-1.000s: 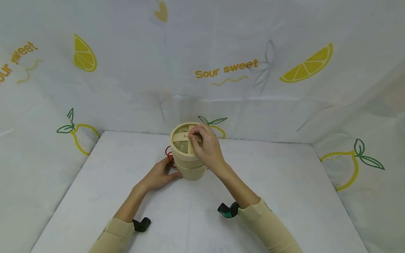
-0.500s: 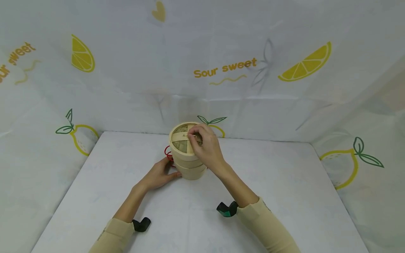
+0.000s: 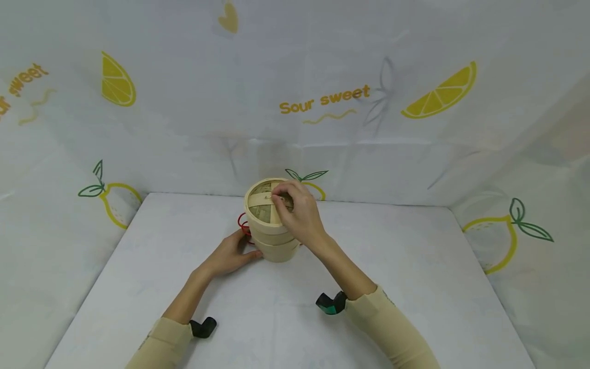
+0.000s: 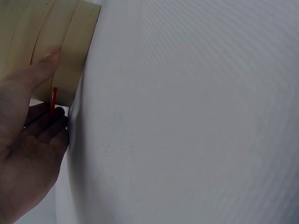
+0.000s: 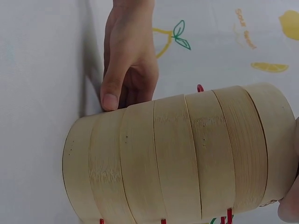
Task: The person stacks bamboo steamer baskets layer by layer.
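Nothing moved: right hand (image 3: 298, 219) grip pinches lid (image 3: 267, 205).

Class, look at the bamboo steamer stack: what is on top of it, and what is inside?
On top of the bamboo steamer sits a woven lid, with the right hand pinching its centre. The inside cannot be seen: lid and walls cover it.

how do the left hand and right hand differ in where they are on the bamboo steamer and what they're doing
The left hand is low, on the table, with its thumb against the bottom tier of the bamboo steamer; the right hand is on top, over the woven lid.
The left hand's fingers lie fairly straight against the wall; the right hand's fingertips are curled, pinching at the lid's centre.
Both are bare, with beige sleeves, and touch the same steamer.
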`<state>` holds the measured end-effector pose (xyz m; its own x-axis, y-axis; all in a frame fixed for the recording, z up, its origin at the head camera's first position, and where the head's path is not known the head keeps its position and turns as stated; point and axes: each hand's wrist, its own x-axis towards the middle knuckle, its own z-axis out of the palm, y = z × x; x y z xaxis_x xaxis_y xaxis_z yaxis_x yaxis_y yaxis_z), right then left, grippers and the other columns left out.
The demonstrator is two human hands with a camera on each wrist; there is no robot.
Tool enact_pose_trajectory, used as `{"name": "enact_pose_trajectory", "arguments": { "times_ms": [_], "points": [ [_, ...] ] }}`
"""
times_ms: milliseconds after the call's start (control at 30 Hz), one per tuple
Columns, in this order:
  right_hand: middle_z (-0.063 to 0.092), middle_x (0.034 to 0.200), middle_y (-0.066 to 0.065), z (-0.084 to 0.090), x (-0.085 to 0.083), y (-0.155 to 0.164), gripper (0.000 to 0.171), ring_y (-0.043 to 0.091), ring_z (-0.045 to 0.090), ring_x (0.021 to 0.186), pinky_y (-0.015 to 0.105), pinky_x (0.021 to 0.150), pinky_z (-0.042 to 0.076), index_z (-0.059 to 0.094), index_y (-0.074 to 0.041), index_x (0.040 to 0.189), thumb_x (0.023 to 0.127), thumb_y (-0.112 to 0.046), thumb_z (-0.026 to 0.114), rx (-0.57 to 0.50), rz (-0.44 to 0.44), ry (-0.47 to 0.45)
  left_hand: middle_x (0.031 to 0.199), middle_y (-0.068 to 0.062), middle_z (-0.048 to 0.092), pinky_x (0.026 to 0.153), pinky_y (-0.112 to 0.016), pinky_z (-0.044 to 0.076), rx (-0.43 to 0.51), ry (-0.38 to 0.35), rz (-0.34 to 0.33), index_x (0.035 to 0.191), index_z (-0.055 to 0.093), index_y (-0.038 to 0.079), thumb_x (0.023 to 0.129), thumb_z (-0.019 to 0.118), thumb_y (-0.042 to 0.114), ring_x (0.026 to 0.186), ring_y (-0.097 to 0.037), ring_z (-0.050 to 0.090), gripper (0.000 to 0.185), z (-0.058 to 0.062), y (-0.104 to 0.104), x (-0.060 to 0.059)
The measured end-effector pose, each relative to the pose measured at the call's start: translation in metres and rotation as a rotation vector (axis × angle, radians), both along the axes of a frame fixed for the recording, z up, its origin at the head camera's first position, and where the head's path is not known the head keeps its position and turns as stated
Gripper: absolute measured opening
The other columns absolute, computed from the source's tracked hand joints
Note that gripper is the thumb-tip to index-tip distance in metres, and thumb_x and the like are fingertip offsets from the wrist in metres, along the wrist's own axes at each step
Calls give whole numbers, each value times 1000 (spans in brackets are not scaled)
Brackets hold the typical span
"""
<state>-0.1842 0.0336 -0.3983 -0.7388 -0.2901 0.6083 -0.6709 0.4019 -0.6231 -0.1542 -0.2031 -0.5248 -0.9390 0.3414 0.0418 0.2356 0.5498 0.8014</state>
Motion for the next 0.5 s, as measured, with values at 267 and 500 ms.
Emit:
{"name": "enact_pose_trajectory", "arguments": {
  "times_ms": [267,500],
  "points": [
    [74,117,16,4,3,7,13,32,71,120,42,105,62,74,3,112,105,-7,71,-9,12,17,140,-11,68,124,-56,47,-6,13,-34,150,54,5,97,85,30,134,-28,63,67,3,-4,0],
    [74,117,18,6,7,27,10,34,71,122,46,110,59,74,4,109,103,-3,73,-14,-14,72,146,-13,66,124,-56,48,-18,-2,-37,153,52,3,94,88,30,140,-31,62,74,8,-11,-2]
  ]
}}
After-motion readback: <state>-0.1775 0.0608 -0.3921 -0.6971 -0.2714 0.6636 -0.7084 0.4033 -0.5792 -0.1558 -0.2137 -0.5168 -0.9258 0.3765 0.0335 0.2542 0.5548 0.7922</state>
